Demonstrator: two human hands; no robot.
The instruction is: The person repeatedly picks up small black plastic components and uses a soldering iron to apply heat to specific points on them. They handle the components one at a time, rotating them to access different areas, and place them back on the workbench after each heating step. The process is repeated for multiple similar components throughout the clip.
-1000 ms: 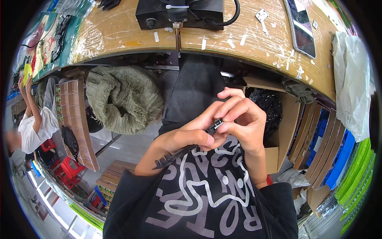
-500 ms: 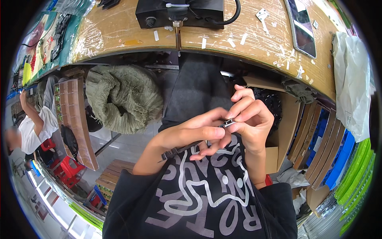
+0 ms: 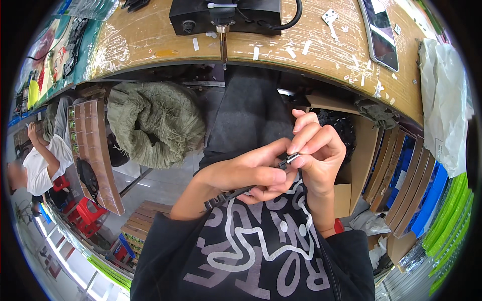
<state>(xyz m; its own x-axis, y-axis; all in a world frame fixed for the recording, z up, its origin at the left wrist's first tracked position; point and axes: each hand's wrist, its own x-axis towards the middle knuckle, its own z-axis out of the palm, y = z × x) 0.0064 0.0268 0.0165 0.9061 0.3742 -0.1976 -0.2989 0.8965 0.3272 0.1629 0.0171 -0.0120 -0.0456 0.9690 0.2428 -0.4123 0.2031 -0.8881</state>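
Since 1 second ago, your 2 hands have moved a little to your right, and the black strip [image 3: 217, 201] has come along with them. Your left hand [image 3: 246, 173] is curled around it, and the tail pokes out by your left wrist. Your right hand [image 3: 321, 155] pinches its small shiny end [image 3: 289, 160] with the thumb and 1 finger, while other fingers stick up loose. So that end still seems to be where you are busy, in front of your shirt [image 3: 261, 246], well apart from the counter [image 3: 150, 42]
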